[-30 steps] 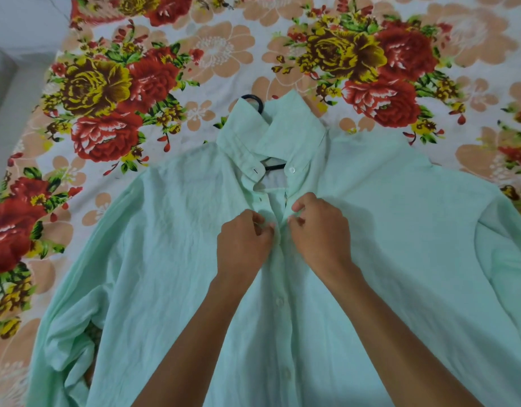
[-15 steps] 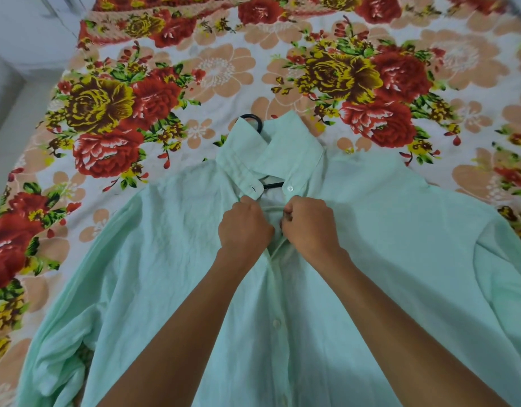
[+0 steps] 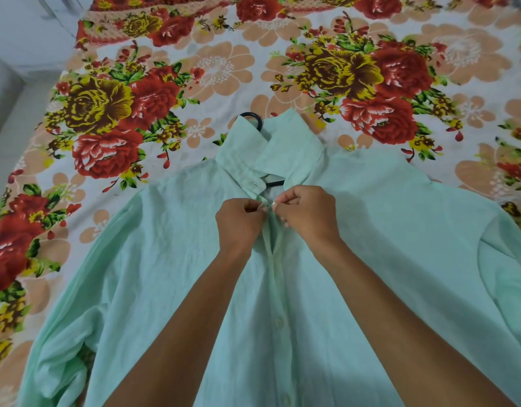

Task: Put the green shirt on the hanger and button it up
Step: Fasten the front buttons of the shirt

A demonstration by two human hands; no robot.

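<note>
A: Where half a second ago both fists sat bunched together just under the collar, knuckles nearly touching, they now stand slightly apart. What else differs?

B: A white button (image 3: pixel 273 203) shows between them now; earlier it was covered. View has shifted a little too; more of the bedsheet at top.

A: Left hand?

B: Left hand (image 3: pixel 238 220) on the left edge of the placket, fingers curled, thumb and forefinger pinching the cloth edge just beside the button. Forearm runs in from bottom centre.

A: Right hand?

B: Right hand (image 3: pixel 307 214) curled, fingertips pinching the opposite edge of the placket at the button. Forearm comes in from lower right. Whether the button is through its hole, cannot tell.

A: The shirt?

B: Green shirt (image 3: pixel 153 259) lies front-up, spread on the floral bedsheet (image 3: pixel 218 71), sleeves out to both sides. Collar (image 3: pixel 280 148) unfastened. Black hanger (image 3: pixel 253 117) inside; hook pokes out above the collar, a bar shows in the neck opening. Lower button (image 3: pixel 278 322) fastened.
</note>
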